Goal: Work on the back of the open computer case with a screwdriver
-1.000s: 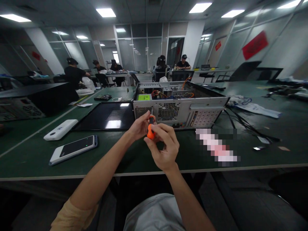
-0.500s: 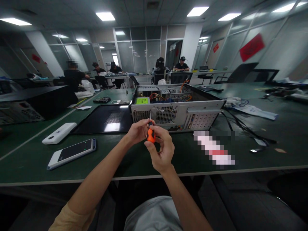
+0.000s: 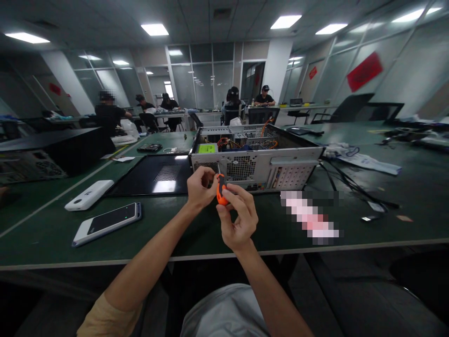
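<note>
An orange-and-black screwdriver (image 3: 221, 189) points away from me at the rear panel of an open computer case (image 3: 266, 164). My right hand (image 3: 240, 217) holds the end of its handle between thumb and fingers. At the front of the handle, my left hand (image 3: 202, 187) is closed, thumb and curled fingers against the screwdriver near its shaft. The tip meets the panel between two vent grilles; the exact contact point is too small to make out. Inside the case lie coloured cables and a part with a bright green label (image 3: 206, 148).
Left of the case lies a black side panel (image 3: 150, 175). Nearer are a white power bank (image 3: 89, 195) and a phone-like device (image 3: 107, 224). Black cables (image 3: 345, 180) and a white glove (image 3: 372, 163) lie right. Another case (image 3: 52, 150) stands far left; several people sit behind.
My left fingers have curled and shifted slightly left along the screwdriver. The handle has turned, showing more black, and my right fingers have moved slightly right. The view has shifted slightly.
</note>
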`<move>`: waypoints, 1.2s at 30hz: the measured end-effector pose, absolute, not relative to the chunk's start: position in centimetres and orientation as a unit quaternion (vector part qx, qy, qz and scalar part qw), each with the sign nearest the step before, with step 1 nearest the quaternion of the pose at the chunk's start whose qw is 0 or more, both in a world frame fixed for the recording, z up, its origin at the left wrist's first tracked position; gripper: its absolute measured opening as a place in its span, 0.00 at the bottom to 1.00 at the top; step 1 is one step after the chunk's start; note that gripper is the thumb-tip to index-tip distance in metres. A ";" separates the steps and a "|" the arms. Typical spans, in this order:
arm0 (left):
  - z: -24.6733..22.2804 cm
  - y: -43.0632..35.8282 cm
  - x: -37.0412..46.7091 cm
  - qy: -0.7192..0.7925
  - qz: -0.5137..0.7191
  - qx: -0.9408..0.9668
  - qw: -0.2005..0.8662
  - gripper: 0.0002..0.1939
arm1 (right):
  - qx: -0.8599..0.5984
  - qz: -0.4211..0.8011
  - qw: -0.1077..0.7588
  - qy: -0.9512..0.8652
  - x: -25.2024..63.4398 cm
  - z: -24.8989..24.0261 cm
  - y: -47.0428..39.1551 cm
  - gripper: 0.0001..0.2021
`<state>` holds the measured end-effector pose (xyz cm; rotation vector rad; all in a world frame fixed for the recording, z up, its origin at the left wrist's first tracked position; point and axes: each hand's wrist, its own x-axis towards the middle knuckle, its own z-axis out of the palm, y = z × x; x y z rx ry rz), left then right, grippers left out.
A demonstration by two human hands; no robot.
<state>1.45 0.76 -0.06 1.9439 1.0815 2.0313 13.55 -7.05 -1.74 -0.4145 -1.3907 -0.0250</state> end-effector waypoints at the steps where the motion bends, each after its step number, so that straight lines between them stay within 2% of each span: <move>1: -0.2 0.8 1.4 0.350 0.677 0.647 0.016 0.09 | -0.188 -0.019 0.746 -0.639 13.6 -1.8 -7.0 0.15; 4: -0.4 0.9 1.1 0.313 0.667 0.670 -0.093 0.14 | -0.190 0.007 0.739 -0.647 13.6 -2.1 -6.9 0.18; 7: -0.4 0.9 0.7 0.248 0.636 0.717 -0.144 0.25 | -0.196 0.018 0.740 -0.643 13.6 -2.3 -6.7 0.19; 9: -0.3 0.7 0.6 0.211 0.615 0.741 -0.168 0.29 | -0.197 0.002 0.745 -0.638 13.7 -2.3 -6.7 0.19; 14: -0.2 0.3 0.5 0.224 0.557 0.770 -0.217 0.17 | -0.195 0.025 0.735 -0.649 13.7 -2.0 -7.0 0.15; 17: -0.4 0.3 0.4 0.237 0.561 0.770 -0.190 0.14 | -0.213 0.052 0.743 -0.632 13.4 -2.4 -6.8 0.14; 21: -0.7 0.7 0.6 0.252 0.603 0.751 -0.100 0.10 | -0.216 0.093 0.772 -0.591 13.2 -2.5 -6.5 0.19; 24: -0.7 0.8 0.6 0.251 0.628 0.735 -0.058 0.10 | -0.223 0.043 0.757 -0.613 13.3 -2.2 -6.6 0.11; 26: -0.6 0.6 0.5 0.249 0.621 0.740 -0.060 0.11 | -0.218 0.004 0.748 -0.626 13.3 -2.0 -6.7 0.09; 31: -0.3 0.2 0.2 0.267 0.586 0.763 -0.057 0.11 | -0.193 0.032 0.762 -0.618 12.9 -2.4 -6.8 0.22; 36: -0.9 0.7 0.6 0.286 0.620 0.731 -0.008 0.12 | -0.205 -0.006 0.728 -0.654 13.1 -2.2 -6.9 0.12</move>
